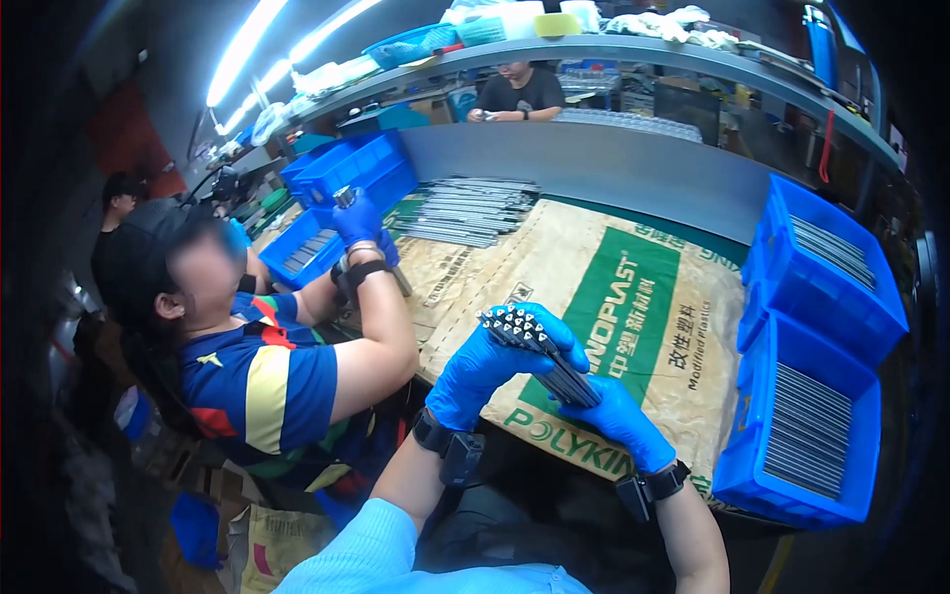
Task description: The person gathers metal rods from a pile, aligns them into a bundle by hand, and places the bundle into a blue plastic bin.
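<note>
In front of my chest, a bundle of thin dark metal rods (571,382) with bright pointed tips is held at a slant over the table. My left hand (477,374), in a blue glove, is wrapped round the tip end. Lower down, my blue-gloved right hand (627,420) closes on the other end, its fingers partly hidden behind the rods. At the right edge stand two blue bins, a near bin (864,485) and a far bin (884,313), both holding rows of similar rods. More loose rods (473,208) lie in a pile at the back left of the table.
A printed tan and green sack (693,386) covers the table. To my left a co-worker (259,371) in blue gloves holds a few rods beside more blue bins (361,173). A metal panel (604,168) and loaded shelf (633,51) bound the back; another person sits beyond.
</note>
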